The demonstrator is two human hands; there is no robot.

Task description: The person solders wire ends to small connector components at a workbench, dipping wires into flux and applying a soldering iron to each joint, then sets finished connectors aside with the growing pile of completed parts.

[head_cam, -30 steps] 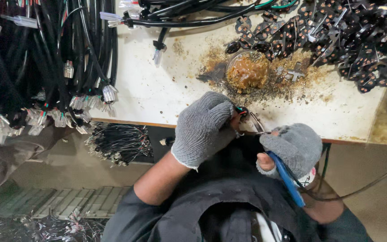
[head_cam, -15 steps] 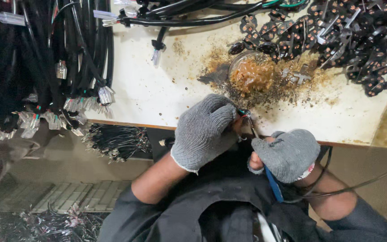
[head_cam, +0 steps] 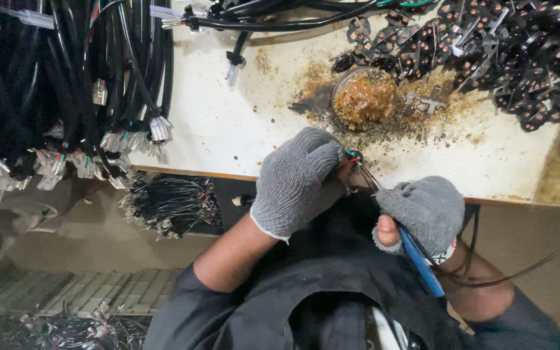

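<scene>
The left hand [head_cam: 299,181], in a grey knitted glove, is clenched around a small black wired part [head_cam: 355,156], which peeks out at the far right edge of the fist with a touch of red and green on it. Only that tip shows; the rest is hidden inside the glove. The right hand [head_cam: 422,210], also gloved in grey, is closed around a blue-handled soldering iron [head_cam: 419,259]. The handle runs down and right out of the fist, toward the person's body, and the thin metal tip [head_cam: 365,178] slants up and left until it meets the part just beside the left fingers. A dark cord [head_cam: 520,269] trails off to the right from the handle end.

Both hands hover at the near edge of a stained white worktable [head_cam: 241,129]. Just beyond the part, farther on the table, sits a round tin of brown flux [head_cam: 364,97] ringed by brown crumbs. A heap of small black components with copper dots [head_cam: 507,52] fills the far right corner. Bundles of black cables with clear connectors [head_cam: 98,84] hang over the left end, and a loose bunch of thin wires [head_cam: 170,204] lies below the table edge to the left.
</scene>
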